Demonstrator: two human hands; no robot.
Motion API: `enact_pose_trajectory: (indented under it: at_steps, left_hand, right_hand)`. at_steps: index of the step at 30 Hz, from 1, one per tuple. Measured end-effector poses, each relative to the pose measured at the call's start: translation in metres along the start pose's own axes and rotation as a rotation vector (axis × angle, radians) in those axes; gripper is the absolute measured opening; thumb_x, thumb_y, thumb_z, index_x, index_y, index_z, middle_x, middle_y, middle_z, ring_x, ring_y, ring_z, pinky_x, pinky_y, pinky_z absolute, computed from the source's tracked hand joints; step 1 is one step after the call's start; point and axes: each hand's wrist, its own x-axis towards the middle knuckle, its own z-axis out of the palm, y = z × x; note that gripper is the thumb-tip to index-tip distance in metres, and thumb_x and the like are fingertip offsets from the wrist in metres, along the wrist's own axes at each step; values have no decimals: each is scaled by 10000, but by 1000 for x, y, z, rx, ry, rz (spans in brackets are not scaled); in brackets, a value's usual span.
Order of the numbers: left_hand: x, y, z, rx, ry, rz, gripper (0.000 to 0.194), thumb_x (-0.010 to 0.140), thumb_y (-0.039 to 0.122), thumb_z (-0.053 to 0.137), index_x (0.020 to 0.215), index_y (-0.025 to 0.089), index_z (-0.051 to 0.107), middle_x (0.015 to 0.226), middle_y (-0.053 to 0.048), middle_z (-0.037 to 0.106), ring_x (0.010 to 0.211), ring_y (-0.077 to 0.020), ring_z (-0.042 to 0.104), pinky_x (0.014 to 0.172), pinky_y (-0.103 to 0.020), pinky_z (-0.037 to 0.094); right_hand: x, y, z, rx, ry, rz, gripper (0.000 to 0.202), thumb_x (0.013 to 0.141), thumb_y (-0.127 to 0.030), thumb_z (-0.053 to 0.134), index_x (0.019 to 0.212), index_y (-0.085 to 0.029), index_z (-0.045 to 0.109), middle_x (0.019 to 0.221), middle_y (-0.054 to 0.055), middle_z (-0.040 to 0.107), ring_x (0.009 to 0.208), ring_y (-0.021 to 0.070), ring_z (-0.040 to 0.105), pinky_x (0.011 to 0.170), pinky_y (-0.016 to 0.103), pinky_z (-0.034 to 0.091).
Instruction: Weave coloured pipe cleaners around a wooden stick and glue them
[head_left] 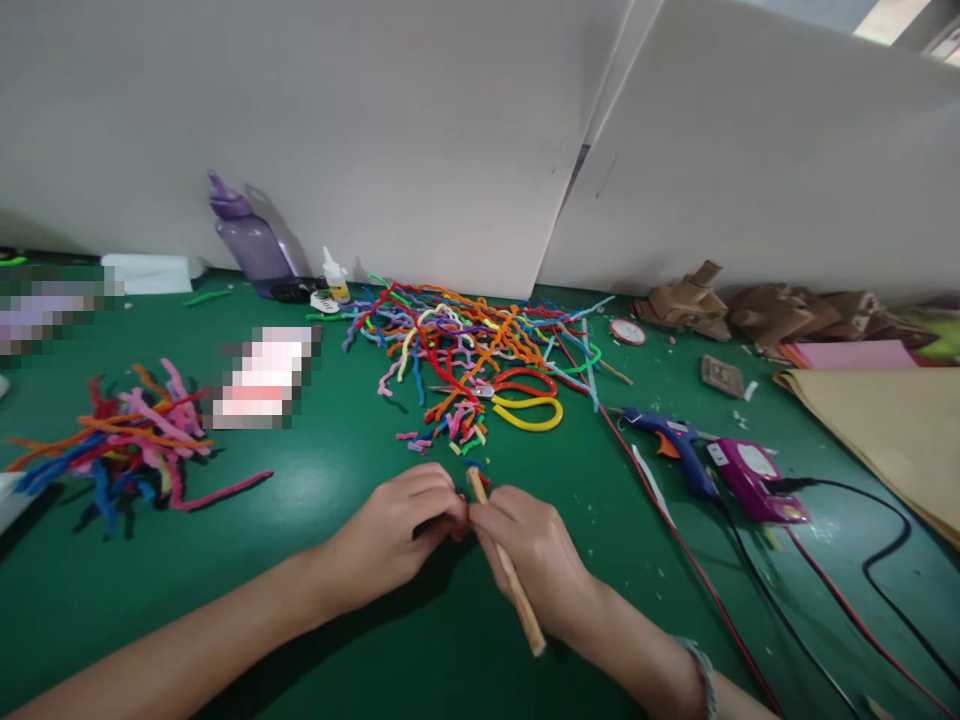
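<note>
My right hand (546, 560) is closed around a wooden stick (525, 600), which slants from near its fingertips down toward me. Close beside the stick's upper end, my left hand (394, 520) is pinched shut, fingertips meeting those of the right. Whatever it grips is hidden by the fingers. Just beyond both hands lie short cut bits of pipe cleaner (461, 422). Behind these, scissors (525, 398) with one red and one yellow handle rest beside a large tangle of colourful pipe cleaners (457, 330).
A second pipe cleaner pile (135, 430) lies left. At right are a blue glue gun (675, 440), a magenta device (754, 480) and trailing cables. A purple bottle (253, 245) and small glue bottle (334, 277) stand at the wall; brown paper (892, 425) lies far right.
</note>
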Motion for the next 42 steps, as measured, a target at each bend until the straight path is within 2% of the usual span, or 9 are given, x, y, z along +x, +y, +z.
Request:
enact_pose_trajectory:
  at_steps: [3, 8, 13, 19, 23, 28, 35, 39, 42]
  left_hand:
    - [-2, -1, -1, 25, -32, 5, 220, 903, 62, 440, 791, 166, 599, 775, -34, 604, 815, -156, 537, 730, -267, 435]
    - [-3, -10, -5, 27, 10, -72, 79, 873, 186, 586, 947, 193, 612, 863, -22, 630, 831, -148, 564, 765, -267, 448]
    - [-1, -18, -12, 44, -17, 55, 114, 903, 173, 539, 852, 180, 641, 826, -32, 611, 833, -155, 533, 789, -288, 418]
    - [5, -16, -19, 42, -138, 16, 169, 924, 153, 490, 784, 164, 585, 795, -22, 566, 814, -148, 498, 736, -261, 397]
    - [5, -17, -19, 40, -139, 18, 175, 923, 137, 486, 768, 165, 564, 781, -12, 557, 795, -141, 488, 736, -252, 396]
    - [-4, -20, -13, 51, -82, -2, 141, 927, 150, 474, 925, 180, 612, 845, -41, 581, 837, -159, 498, 772, -282, 416]
    - [-7, -14, -11, 6, -120, -46, 177, 851, 198, 613, 1028, 201, 594, 943, -40, 638, 876, -156, 568, 784, -262, 457]
    - [-6, -15, -11, -1, -66, -184, 187, 843, 160, 605, 1021, 214, 590, 932, -17, 661, 860, -144, 608, 782, -256, 479]
    - [-4, -15, -11, -88, -78, -280, 189, 820, 163, 629, 998, 217, 596, 914, -1, 665, 832, -136, 628, 767, -251, 502]
  right_hand:
    - [0, -2, 2, -40, 4, -27, 241, 903, -132, 411, 770, -164, 609, 674, 43, 548, 624, 159, 492, 521, 254, 315]
    - [-5, 1, 9, 160, 72, 105, 136, 909, -203, 502, 908, -190, 637, 770, 37, 618, 701, 145, 567, 643, 238, 413]
    - [-5, 2, 11, 165, 72, 104, 166, 921, -217, 491, 926, -201, 656, 767, 39, 625, 707, 151, 574, 645, 243, 420]
    - [9, -5, 7, 99, 3, 103, 186, 907, -147, 468, 866, -183, 645, 711, 32, 590, 649, 149, 541, 596, 245, 393]
    - [10, -8, 6, 27, -39, 93, 168, 893, -138, 482, 813, -177, 624, 714, 37, 577, 638, 156, 525, 549, 248, 360]
    - [2, -3, 8, 44, 36, 60, 203, 924, -169, 447, 869, -175, 642, 699, 41, 580, 630, 146, 530, 560, 244, 375]
    - [-2, 6, -2, 228, -25, 69, 117, 871, -187, 546, 935, -208, 641, 763, 21, 622, 689, 132, 564, 631, 231, 424]
    - [0, 12, -8, 186, -83, 128, 357, 819, -164, 569, 1172, -216, 561, 927, 61, 620, 808, 170, 581, 686, 265, 454]
    - [2, 13, -9, 164, -87, 124, 260, 833, -206, 587, 1093, -208, 595, 901, 59, 622, 802, 173, 584, 674, 263, 452]
